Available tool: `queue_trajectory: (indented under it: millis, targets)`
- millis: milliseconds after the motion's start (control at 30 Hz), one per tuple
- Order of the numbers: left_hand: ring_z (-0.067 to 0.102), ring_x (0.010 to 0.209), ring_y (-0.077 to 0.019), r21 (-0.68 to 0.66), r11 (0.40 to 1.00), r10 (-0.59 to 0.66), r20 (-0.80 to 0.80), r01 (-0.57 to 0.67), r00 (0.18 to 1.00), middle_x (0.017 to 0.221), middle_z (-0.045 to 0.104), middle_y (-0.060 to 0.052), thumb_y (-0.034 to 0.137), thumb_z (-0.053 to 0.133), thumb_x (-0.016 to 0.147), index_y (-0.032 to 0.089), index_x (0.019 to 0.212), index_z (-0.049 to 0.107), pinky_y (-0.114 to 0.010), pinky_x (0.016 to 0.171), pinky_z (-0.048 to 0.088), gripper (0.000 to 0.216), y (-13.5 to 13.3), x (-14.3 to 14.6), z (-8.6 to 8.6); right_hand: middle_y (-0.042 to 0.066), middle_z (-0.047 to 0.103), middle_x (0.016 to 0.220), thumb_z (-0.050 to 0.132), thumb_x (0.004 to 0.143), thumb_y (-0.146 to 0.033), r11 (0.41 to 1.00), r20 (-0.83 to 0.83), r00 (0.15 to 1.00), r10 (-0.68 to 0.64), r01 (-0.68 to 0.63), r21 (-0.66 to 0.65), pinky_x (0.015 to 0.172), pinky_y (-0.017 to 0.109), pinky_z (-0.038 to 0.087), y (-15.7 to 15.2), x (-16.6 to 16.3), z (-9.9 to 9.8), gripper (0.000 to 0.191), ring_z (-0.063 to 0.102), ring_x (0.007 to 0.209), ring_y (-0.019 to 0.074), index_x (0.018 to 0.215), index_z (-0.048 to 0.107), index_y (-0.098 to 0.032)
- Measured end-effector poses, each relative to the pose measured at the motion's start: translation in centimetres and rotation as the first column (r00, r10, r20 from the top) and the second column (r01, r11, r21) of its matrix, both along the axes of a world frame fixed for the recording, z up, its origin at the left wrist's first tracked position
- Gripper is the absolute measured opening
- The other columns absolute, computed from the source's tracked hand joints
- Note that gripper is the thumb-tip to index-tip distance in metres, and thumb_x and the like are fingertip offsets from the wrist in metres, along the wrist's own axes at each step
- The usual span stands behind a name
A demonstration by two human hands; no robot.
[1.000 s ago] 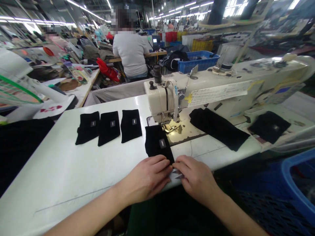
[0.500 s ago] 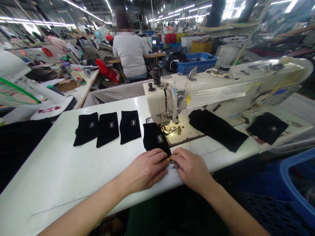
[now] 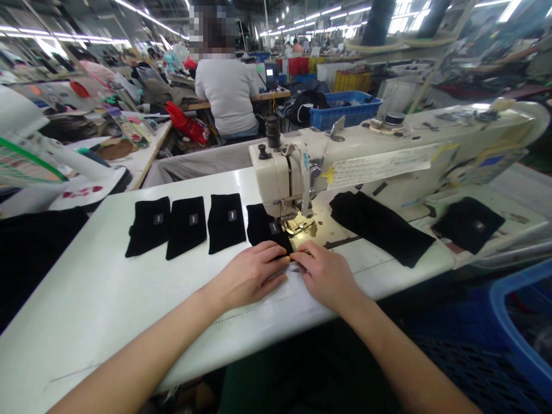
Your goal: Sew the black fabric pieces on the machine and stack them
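A black fabric piece point(image 3: 260, 225) with a small dark label lies flat on the sewing table, its right edge by the presser foot point(image 3: 299, 225) of the sewing machine point(image 3: 276, 178). My left hand point(image 3: 254, 269) presses its near end, fingers closed together on the cloth. At the near right corner, my right hand point(image 3: 325, 272) pinches the fabric edge, fingertips almost touching the left ones. Something thin and shiny shows under the right fingers, too small to name. Three similar labelled black pieces, the closest being one piece point(image 3: 226, 224), lie in a row to the left.
Right of the needle lies a folded black cloth point(image 3: 382, 229), with another labelled black piece point(image 3: 469, 224) beyond it. A blue basket point(image 3: 500, 322) stands at the lower right. A fan point(image 3: 26, 158) is at left. Ahead, a person in white point(image 3: 226, 92) sits facing away.
Both hands have moved forward and slightly left, sliding the black fabric piece farther along beside the presser foot. The pieces in the row have kept their places on the table.
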State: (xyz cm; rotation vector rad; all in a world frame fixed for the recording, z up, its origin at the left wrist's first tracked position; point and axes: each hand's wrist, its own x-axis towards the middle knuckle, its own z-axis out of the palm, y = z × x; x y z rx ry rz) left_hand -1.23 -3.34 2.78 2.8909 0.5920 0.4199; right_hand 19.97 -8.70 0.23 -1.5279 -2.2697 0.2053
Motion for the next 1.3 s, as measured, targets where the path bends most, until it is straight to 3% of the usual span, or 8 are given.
queue_trajectory:
  millis: [767, 900, 1033, 1133, 1233, 1300]
  targets:
    - [0.059, 0.112, -0.0237, 0.008, 0.998, 0.06, 0.017, -0.06, 0.998, 0.119, 0.064, -0.011, 0.032, 0.052, 0.1, 0.014, 0.12, 0.068, -0.042, 0.103, 0.051, 0.031, 5.9, -0.6, -0.3, 0.007, 0.069, 0.111, 0.049, 0.078, 0.001, 0.981, -0.063, 0.996, -0.06, 0.07, 0.18, 0.069, 0.028, 0.052, -2.4, 2.5, 0.7, 0.044, 0.068, 0.089, 0.0199, 0.111, 0.069, -0.018]
    - [0.058, 0.113, -0.0236, 0.002, 0.997, 0.079, 0.012, -0.079, 0.997, 0.119, 0.064, -0.011, 0.031, 0.051, 0.1, 0.015, 0.121, 0.067, -0.043, 0.103, 0.051, 0.031, 6.0, -0.7, -0.3, 0.006, 0.068, 0.114, 0.05, 0.087, -0.009, 0.935, -0.09, 0.97, -0.228, 0.244, 0.257, 0.067, 0.028, 0.054, -1.9, 4.9, 1.0, 0.033, 0.069, 0.085, 0.0187, 0.11, 0.071, -0.02]
    - [0.059, 0.113, -0.0244, -0.009, 0.994, 0.109, 0.045, -0.108, 0.993, 0.12, 0.063, -0.011, 0.032, 0.05, 0.101, 0.016, 0.122, 0.067, -0.044, 0.101, 0.052, 0.031, 5.7, -0.6, -0.5, 0.007, 0.063, 0.121, 0.057, 0.094, -0.031, 0.805, -0.002, 0.843, -0.539, 0.516, 0.293, 0.055, 0.031, 0.052, -0.7, 8.3, 1.1, 0.031, 0.068, 0.077, 0.0188, 0.121, 0.068, -0.021]
    - [0.062, 0.106, -0.0231, -0.033, 0.983, 0.186, 0.11, -0.183, 0.976, 0.111, 0.066, -0.01, 0.028, 0.046, 0.102, 0.017, 0.106, 0.072, -0.041, 0.095, 0.054, 0.029, 5.9, 0.1, -1.0, 0.009, 0.063, 0.123, 0.061, 0.093, -0.041, 0.793, 0.128, 0.795, -0.593, 0.549, 0.264, 0.052, 0.033, 0.05, 0.1, 10.2, 0.8, 0.039, 0.068, 0.073, 0.0196, 0.124, 0.066, -0.018]
    - [0.063, 0.096, -0.0234, -0.03, 0.939, 0.343, 0.146, -0.343, 0.928, 0.097, 0.067, -0.009, 0.024, 0.048, 0.1, 0.016, 0.091, 0.071, -0.041, 0.088, 0.056, 0.026, 6.3, 0.9, -1.4, 0.006, 0.068, 0.117, 0.052, 0.099, -0.038, 0.828, 0.126, 0.838, -0.531, 0.482, 0.288, 0.057, 0.031, 0.05, 0.4, 11.2, 0.3, 0.03, 0.069, 0.08, 0.0193, 0.111, 0.071, -0.018]
    - [0.062, 0.1, -0.026, 0.035, 0.9, 0.427, 0.131, -0.435, 0.895, 0.1, 0.066, -0.011, 0.023, 0.054, 0.097, 0.014, 0.095, 0.069, -0.044, 0.09, 0.056, 0.018, 6.5, 1.3, -1.7, 0.005, 0.071, 0.113, 0.047, 0.102, -0.036, 0.843, 0.077, 0.871, -0.486, 0.443, 0.305, 0.061, 0.031, 0.051, 0.4, 11.5, 0.0, 0.032, 0.07, 0.083, 0.0192, 0.108, 0.072, -0.018]
